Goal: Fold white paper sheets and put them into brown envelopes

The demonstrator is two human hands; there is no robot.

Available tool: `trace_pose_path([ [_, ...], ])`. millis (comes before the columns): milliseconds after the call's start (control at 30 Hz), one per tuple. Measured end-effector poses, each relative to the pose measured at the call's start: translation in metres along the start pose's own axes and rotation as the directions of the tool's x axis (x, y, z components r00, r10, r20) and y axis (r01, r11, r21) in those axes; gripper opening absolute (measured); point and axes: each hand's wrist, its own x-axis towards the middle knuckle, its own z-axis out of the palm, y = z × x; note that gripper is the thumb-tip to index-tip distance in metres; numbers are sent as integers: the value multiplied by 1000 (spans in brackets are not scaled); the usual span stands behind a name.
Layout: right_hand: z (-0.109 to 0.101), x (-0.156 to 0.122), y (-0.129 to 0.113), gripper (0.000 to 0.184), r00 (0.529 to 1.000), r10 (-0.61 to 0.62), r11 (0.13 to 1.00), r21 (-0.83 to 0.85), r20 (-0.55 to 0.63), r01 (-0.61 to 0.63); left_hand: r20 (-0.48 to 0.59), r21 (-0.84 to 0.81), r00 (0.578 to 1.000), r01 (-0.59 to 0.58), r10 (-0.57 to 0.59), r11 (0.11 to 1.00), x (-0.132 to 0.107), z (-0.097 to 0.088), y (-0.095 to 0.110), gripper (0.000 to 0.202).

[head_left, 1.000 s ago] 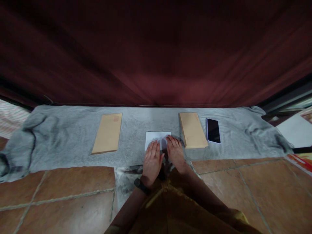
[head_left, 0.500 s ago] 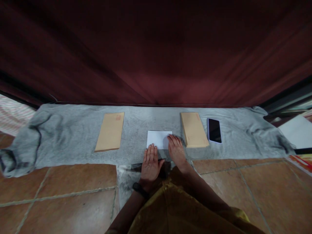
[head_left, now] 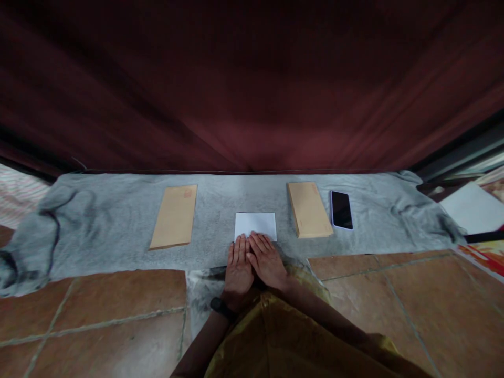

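Observation:
A white sheet of paper (head_left: 255, 221), seemingly folded, lies on the grey cloth (head_left: 232, 194) in front of me. My left hand (head_left: 239, 268) rests flat with fingers stretched out, its fingertips at the paper's near left edge. Beside it, my right hand (head_left: 268, 262) lies flat too, fingertips over the paper's near edge. The two hands touch or nearly touch at the fingers. To the left is a brown envelope (head_left: 174, 216). A stack of brown envelopes (head_left: 310, 210) lies to the right of the paper.
A phone (head_left: 341, 210) with a pale purple case lies right of the envelope stack. Dark red fabric (head_left: 252, 105) rises behind the cloth. Tiled floor (head_left: 118, 304) shows in front. A white sheet and a red and yellow printed item (head_left: 484, 257) are at the far right.
My right hand has moved left and nearer to me, from the paper's right side to its near edge beside my left hand. The view has shifted slightly.

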Motion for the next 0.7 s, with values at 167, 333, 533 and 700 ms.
trace_pose_path([
  [167, 0, -9, 4, 53, 1000, -7, 999, -33, 0, 7, 23, -6, 1000, -4, 4, 1000, 1, -1, 0, 72],
  [333, -4, -22, 15, 54, 1000, -13, 996, -86, -7, 12, 36, -27, 999, 3, -2, 1000, 1, -7, -2, 72],
  [533, -9, -34, 28, 56, 1000, 4, 993, -115, 0, -4, 10, -54, 999, 38, -37, 998, -1, -8, -8, 71],
  [700, -12, -42, 39, 57, 1000, 20, 993, -120, 2, -19, -37, -75, 998, 41, -43, 996, -4, -7, -15, 72],
])
